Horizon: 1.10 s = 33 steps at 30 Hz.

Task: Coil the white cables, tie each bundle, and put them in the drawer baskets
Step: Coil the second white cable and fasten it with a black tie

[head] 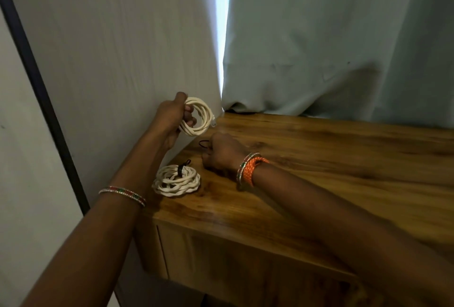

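Observation:
My left hand (173, 116) holds a coiled white cable (200, 117) up in the air above the left end of the wooden table (319, 159); its clear plug end hangs at the coil's right side. My right hand (222, 153) rests low over the table, fingers closed on a thin black tie (204, 145) that loops out to its left. A second coiled white cable (176, 180), bound with a black tie, lies flat on the table near the left front corner.
A pale wardrobe panel (110, 60) stands against the table's left side. A grey curtain (331, 48) hangs behind the table. A closed drawer front (233, 265) shows below the tabletop.

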{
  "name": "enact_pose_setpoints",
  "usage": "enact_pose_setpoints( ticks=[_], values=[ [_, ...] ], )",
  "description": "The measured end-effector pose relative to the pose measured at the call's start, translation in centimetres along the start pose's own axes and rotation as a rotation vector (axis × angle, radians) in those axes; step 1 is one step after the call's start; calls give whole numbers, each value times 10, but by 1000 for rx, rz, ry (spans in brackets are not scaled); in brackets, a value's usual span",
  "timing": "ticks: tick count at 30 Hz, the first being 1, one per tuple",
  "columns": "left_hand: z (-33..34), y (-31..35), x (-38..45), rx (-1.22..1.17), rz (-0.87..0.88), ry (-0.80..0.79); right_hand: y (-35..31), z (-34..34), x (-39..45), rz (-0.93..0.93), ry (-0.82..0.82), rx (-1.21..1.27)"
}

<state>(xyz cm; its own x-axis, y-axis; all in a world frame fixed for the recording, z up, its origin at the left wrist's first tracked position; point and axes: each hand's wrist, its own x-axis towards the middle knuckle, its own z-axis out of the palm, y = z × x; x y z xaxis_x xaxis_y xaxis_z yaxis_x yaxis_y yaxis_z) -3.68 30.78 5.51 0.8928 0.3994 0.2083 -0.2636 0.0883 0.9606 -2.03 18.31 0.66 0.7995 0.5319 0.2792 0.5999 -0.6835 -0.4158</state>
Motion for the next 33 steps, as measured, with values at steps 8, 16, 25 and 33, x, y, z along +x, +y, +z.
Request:
enact_pose_setpoints(
  ticks=[8, 16, 25, 33],
  values=[
    [12, 1, -9, -11, 2, -26, 14, -19, -11, 27, -80, 162],
    [87, -9, -17, -2, 20, -55, 71, -105, -64, 178, 177, 640],
    [209, -38, -27, 73, 47, 34, 124, -146, -101, 309, 378, 700],
    [269, -50, -42, 90, 177, 186, 149, -136, -98, 389, 534, 706]
  ],
)
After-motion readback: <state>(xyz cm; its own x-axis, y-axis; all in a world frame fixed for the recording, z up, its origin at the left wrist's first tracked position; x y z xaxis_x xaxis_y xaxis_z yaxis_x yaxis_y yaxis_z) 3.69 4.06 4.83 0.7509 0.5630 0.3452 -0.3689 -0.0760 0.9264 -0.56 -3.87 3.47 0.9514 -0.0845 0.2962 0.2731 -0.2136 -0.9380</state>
